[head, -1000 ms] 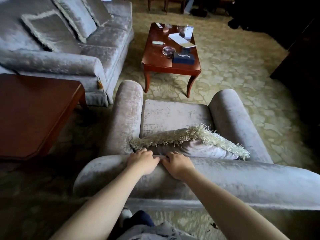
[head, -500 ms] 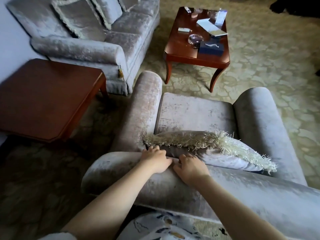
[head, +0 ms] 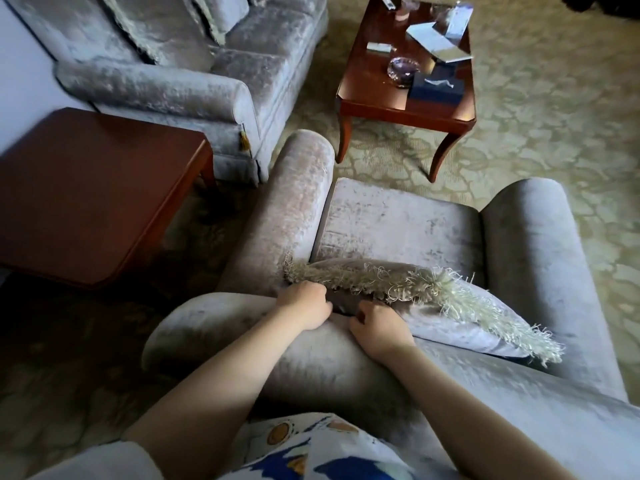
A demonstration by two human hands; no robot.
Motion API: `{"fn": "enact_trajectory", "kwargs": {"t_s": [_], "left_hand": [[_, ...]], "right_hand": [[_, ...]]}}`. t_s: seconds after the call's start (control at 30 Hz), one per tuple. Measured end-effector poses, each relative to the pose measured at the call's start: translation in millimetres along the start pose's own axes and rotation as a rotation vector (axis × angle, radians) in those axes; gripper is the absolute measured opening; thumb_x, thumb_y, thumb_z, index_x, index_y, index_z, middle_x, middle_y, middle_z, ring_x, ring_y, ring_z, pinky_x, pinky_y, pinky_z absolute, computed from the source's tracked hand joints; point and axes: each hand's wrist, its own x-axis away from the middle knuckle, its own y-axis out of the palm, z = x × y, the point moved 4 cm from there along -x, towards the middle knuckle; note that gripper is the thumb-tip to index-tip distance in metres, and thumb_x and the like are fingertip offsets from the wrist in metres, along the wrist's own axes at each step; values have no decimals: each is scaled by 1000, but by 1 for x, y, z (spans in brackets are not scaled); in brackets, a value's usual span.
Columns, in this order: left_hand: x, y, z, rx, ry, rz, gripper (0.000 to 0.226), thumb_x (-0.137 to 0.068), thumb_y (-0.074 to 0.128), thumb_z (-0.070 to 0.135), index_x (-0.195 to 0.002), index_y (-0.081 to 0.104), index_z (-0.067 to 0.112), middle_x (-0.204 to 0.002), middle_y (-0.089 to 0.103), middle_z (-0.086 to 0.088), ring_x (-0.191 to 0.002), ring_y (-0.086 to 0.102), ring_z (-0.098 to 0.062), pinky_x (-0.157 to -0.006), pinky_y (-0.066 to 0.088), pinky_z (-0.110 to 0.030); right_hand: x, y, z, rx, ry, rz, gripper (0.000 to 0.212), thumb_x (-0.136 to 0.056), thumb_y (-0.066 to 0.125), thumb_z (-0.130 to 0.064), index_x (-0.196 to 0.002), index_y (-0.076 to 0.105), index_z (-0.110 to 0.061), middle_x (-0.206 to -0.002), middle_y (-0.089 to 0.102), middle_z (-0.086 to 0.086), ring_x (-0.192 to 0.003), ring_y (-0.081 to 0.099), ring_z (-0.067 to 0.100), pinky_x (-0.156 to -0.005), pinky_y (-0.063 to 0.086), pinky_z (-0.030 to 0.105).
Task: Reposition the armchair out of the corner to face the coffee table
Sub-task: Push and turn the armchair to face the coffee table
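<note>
Gripping one armchair [head: 398, 223], left hand [head: 304, 306], right hand [head: 377, 327], fingers curled over its back, one coffee table [head: 374, 95]

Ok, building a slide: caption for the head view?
Left hand and right hand grip the armchair back, seat toward the coffee table.

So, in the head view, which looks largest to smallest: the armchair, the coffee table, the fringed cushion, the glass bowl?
armchair
coffee table and fringed cushion: about alike; cushion is nearer
glass bowl
</note>
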Motion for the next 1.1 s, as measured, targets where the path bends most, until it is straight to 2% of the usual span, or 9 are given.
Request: {"fn": "enact_trajectory", "kwargs": {"t_s": [0.23,0.33,0.43,0.53,0.63,0.73,0.87,1.0,1.1], "left_hand": [[-8,-21,-19,24,0,18,15,-84,41,32,-83,50,20,-108,62,-14,-91,57,-32,-63,35,-32],[-10,-30,-24,-14,-11,80,29,-85,42,31,-97,61,14,-112,62,-16,-98,58,-34,-68,39,-32],[-10,-33,-29,-73,-45,109,36,-86,41,31,-109,61,10,-117,60,-18,-103,58,-35,-77,44,-35],[-11,-26,-27,-108,-26,104,36,-86,40,30,-109,61,11,-117,61,-16,-102,58,-33,-71,40,-34],[-16,-20,-26,-92,37,95,31,-85,40,31,-100,61,15,-111,63,-13,-97,59,-33,-66,37,-32],[-27,-14,-30,-59,87,39,23,-83,43,32,-87,59,17,-102,65,-11,-91,60,-31,-65,40,-33],[-37,-5,-17,18,140,-35,21,-81,48,32,-65,45,20,-85,64,-5,-81,59,-26,-64,43,-32],[-23,4,37,1,245,-86,20,-82,49,39,-69,49,23,-82,62,2,-77,58,-22,-58,39,-29],[-8,13,94,-5,319,-137,20,-83,48,41,-78,49,22,-98,65,-2,-89,60,-26,-62,39,-30]], "right_hand": [[2,-10,-12,-75,-18,43,15,-84,53,-29,-79,53,-14,-95,64,14,-87,59,31,-64,40,31],[10,-15,-8,-66,-9,101,19,-86,52,-28,-90,59,-11,-101,63,15,-93,58,30,-71,43,32],[20,-16,-4,-64,18,147,19,-86,51,-30,-90,58,-13,-103,62,14,-97,57,31,-76,46,34],[22,-11,-2,-60,48,156,23,-86,52,-32,-93,61,-12,-106,62,12,-102,56,30,-81,47,34],[21,-11,5,-48,160,201,24,-82,51,-35,-94,61,-16,-109,63,12,-103,57,29,-81,45,33],[21,-12,17,-6,344,283,36,-85,45,-39,-109,61,-18,-114,62,13,-108,55,31,-88,42,36],[19,-11,29,50,533,308,45,-86,40,-42,-116,61,-17,-121,58,9,-116,50,31,-96,34,41],[23,-19,47,43,532,271,39,-86,42,-37,-109,63,-13,-116,62,11,-107,58,30,-85,41,36],[30,-31,82,-43,493,168,37,-86,46,-35,-108,61,-9,-115,63,14,-102,61,31,-72,40,31]]}}
